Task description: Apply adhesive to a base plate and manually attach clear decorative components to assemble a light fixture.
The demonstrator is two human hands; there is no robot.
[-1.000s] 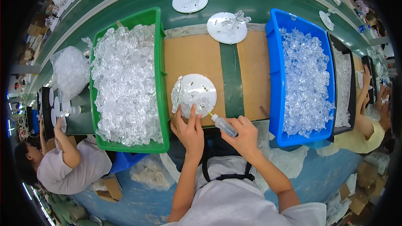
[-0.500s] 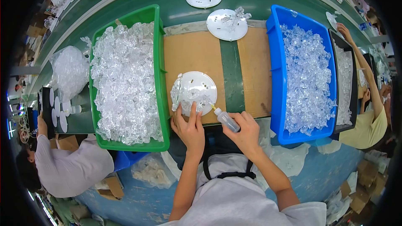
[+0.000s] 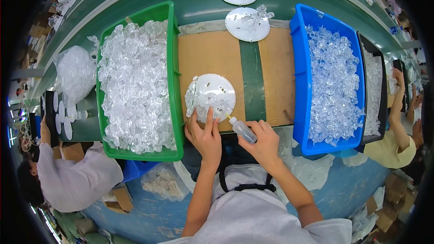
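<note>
In front of me a round white disc (image 3: 219,83) lies on cardboard, with clear plastic pieces (image 3: 192,95) along its left and near sides. My left hand (image 3: 203,138) is at the disc's near edge, its fingers bent over a clear plastic piece (image 3: 217,107) there; their exact grip is partly hidden by the see-through plastic. Between the fingers of my right hand (image 3: 262,142) is a small clear squeeze bottle (image 3: 244,130). It is tilted, and its yellowish tip points at the disc's right near edge, close to my left fingertips.
A green bin (image 3: 174,86) at left and a blue bin (image 3: 300,86) at right hold heaps of clear plastic pieces. Beyond the cardboard (image 3: 208,54), two white discs with clear pieces (image 3: 237,25) stand on the green belt (image 3: 194,11). Co-workers sit at both sides.
The farthest white disc has moved right along the belt. The right-hand co-worker's arm has shifted away from the disc near the black bin. My hands and the bottle stay nearly in place.
</note>
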